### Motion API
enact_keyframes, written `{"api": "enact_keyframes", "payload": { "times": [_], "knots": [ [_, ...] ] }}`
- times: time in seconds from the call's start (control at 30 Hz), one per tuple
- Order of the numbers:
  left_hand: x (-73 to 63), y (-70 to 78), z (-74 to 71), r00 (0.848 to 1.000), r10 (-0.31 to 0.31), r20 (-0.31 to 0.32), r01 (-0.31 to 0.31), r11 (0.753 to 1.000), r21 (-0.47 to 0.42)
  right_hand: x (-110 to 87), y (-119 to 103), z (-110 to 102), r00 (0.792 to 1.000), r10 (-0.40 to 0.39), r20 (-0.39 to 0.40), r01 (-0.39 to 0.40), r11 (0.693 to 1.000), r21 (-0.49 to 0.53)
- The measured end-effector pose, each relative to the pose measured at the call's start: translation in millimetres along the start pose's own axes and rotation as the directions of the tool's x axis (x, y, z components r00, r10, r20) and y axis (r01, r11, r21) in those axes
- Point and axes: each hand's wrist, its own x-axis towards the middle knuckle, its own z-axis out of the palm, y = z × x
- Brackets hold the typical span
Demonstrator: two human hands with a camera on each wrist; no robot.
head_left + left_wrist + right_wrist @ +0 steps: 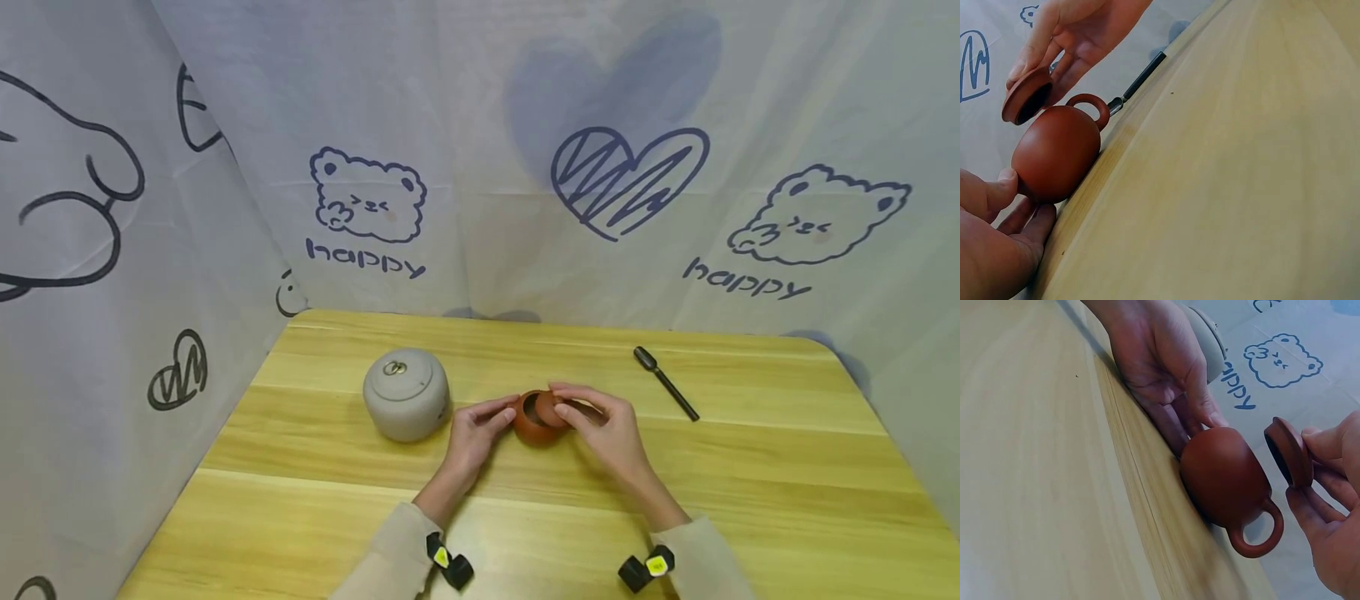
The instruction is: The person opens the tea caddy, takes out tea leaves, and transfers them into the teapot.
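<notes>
A small reddish-brown clay teapot (532, 432) with a loop handle (1259, 549) stands upright on the wooden table, its dark opening partly uncovered. My left hand (471, 440) pinches it between thumb and fingers on the side opposite the handle; the fingers hide that part. With thumb and fingertips my right hand (613, 433) holds the matching round lid (1027, 95). Tilted on its edge, the lid is raised above the pot's mouth toward the handle side, its hollow underside facing the opening. A gap shows between lid and pot in the right wrist view (1297, 456).
To the left stands a grey lidded jar (407, 408) with a small ring on top. A dark slim scoop (667, 384) lies at the right, beyond my right hand. Behind the table (300, 467) hangs a white printed curtain (480, 150).
</notes>
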Motion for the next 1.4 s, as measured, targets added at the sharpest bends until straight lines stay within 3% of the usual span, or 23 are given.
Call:
{"api": "enact_keyframes", "payload": {
  "times": [0.53, 1.0, 1.4],
  "knots": [
    [0.9, -2.4, -0.2, 1.0, -0.016, -0.003, 0.016, 1.0, -0.016, -22.4, -6, -9, 0.998, -0.064, 0.013, 0.064, 0.998, -0.027],
    [1.3, -1.4, 0.0, 1.0, -0.019, -0.008, 0.019, 1.0, -0.007, -38.1, -7, -19, 0.997, -0.069, 0.039, 0.07, 0.997, -0.026],
    [0.9, 0.5, 0.1, 1.0, -0.026, -0.006, 0.026, 1.0, -0.018, -53.7, 3, -18, 0.999, 0.023, 0.045, -0.021, 0.999, -0.039]
  ]
}}
